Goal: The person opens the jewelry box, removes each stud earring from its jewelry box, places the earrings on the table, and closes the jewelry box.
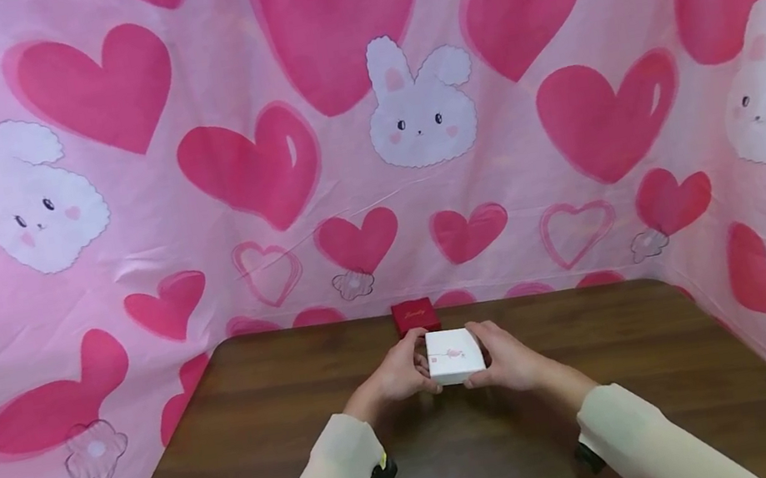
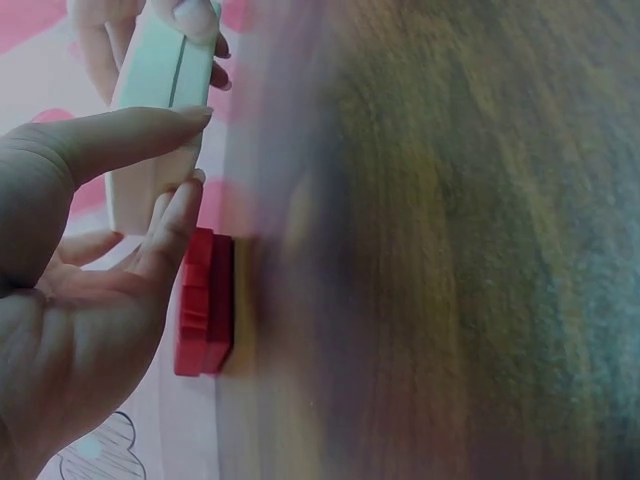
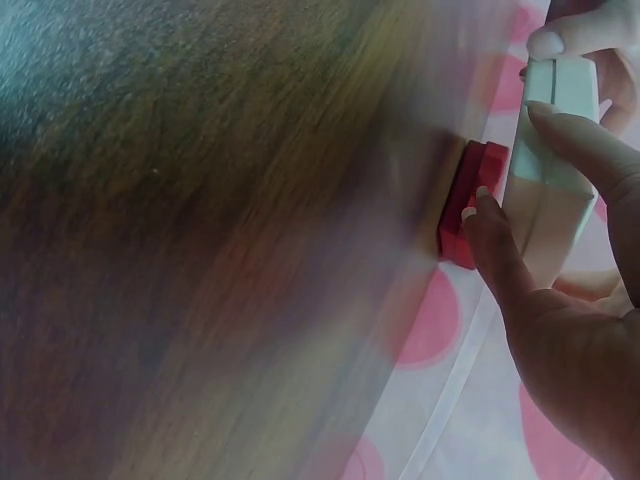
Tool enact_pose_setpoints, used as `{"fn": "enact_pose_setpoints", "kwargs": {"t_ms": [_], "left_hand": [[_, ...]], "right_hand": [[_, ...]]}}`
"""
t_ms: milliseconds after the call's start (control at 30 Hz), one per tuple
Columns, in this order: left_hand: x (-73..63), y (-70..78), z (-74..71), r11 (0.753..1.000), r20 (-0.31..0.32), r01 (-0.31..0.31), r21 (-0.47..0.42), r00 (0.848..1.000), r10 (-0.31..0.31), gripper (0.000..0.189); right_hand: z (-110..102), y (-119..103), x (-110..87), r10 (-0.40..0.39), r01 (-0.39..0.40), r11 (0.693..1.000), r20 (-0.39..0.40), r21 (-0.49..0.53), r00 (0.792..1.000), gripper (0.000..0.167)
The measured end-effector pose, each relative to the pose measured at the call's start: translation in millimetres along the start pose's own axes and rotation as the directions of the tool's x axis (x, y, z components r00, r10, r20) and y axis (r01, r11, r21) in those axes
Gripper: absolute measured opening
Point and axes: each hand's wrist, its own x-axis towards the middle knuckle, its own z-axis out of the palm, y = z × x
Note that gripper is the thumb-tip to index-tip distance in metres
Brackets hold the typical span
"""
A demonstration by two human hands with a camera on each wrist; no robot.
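A small white lidded gift box (image 1: 455,355) with a pink print on top is held between both hands in the head view. My left hand (image 1: 402,369) grips its left side, thumb along the near face. On the right side my right hand (image 1: 512,356) grips it the same way. Both wrist views show the white box (image 2: 150,80) raised above the table, with a thin seam between lid and base along its side. Beyond it, a red box (image 1: 415,316) with gold lettering stands at the table's far edge.
The brown wooden table (image 1: 275,460) reaches back to a pink cloth backdrop (image 1: 360,192) with hearts and rabbit faces, which also hangs along both sides. Dark bands show at the sleeve cuffs.
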Motion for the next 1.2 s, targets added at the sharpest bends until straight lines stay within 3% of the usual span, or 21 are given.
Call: {"fn": "enact_pose_setpoints", "kwargs": {"t_ms": [233, 667, 933, 1133, 1200], "left_hand": [[-0.5, -0.6, 4.5, 1.0, 0.023, 0.01, -0.028, 1.0, -0.01, 0.091], [-8.6, -3.1, 7.7, 0.998, 0.01, 0.017, 0.067, 1.0, -0.018, 0.094], [-15.3, -5.9, 6.1, 0.994, 0.019, 0.045, 0.098, 0.999, -0.047, 0.092], [-15.6, -9.3, 6.4, 0.991, 0.035, 0.073, 0.113, 0.996, -0.077, 0.089], [-15.7, -10.0, 6.7, 0.99, 0.038, 0.073, 0.122, 0.996, -0.078, 0.089]], "right_hand": [[-2, 1, -3.8, 0.002, -0.002, 1.0, 0.023, -0.016, 1.0, 0.094], [3, 4, -7.9, -0.051, 0.054, 0.997, 0.049, -0.063, 0.998, 0.093], [7, 3, -5.6, -0.048, 0.057, 0.995, 0.102, -0.078, 0.994, 0.082], [7, 3, -7.7, -0.027, 0.032, 0.999, 0.136, -0.034, 0.99, 0.083], [9, 8, -8.4, -0.054, 0.059, 0.998, 0.137, -0.027, 0.989, 0.082]]}}
